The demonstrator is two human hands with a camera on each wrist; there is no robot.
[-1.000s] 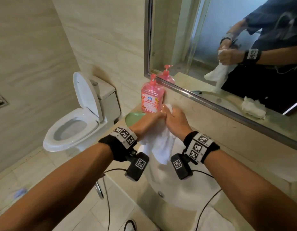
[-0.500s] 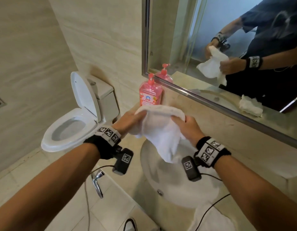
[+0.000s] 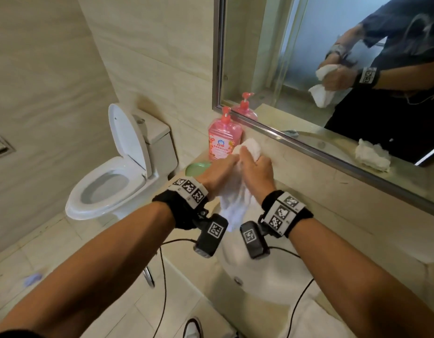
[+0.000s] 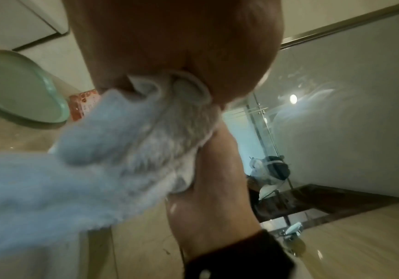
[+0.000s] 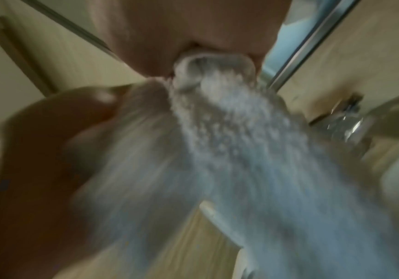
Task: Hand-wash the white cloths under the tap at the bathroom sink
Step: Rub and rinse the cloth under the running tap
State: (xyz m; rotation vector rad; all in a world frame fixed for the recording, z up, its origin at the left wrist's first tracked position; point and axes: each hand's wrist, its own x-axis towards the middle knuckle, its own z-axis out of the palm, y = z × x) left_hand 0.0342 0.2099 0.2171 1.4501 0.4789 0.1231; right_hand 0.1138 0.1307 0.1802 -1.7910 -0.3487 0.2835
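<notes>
Both hands hold one white cloth [image 3: 235,198] above the white sink basin [image 3: 267,284]. My left hand [image 3: 221,172] grips its left side and my right hand [image 3: 256,167] grips its bunched top, which sticks up past the fingers. The rest of the cloth [image 4: 50,179] hangs down between my wrists. In the right wrist view the cloth [image 5: 241,151] runs out of my fist, blurred. The tap [image 5: 346,120] shows blurred at the right, and no running water can be seen. A second white cloth [image 3: 316,320] lies on the counter at the near right.
A pink soap pump bottle [image 3: 224,140] stands against the wall behind my hands, with a green soap dish [image 3: 199,168] beside it. A mirror [image 3: 333,57] runs along the wall above the counter. A toilet [image 3: 118,176] with its lid up stands to the left.
The cloth was spread wide between my hands half a second ago. Now my hands have come together and bunched it, rubbing it between them.
</notes>
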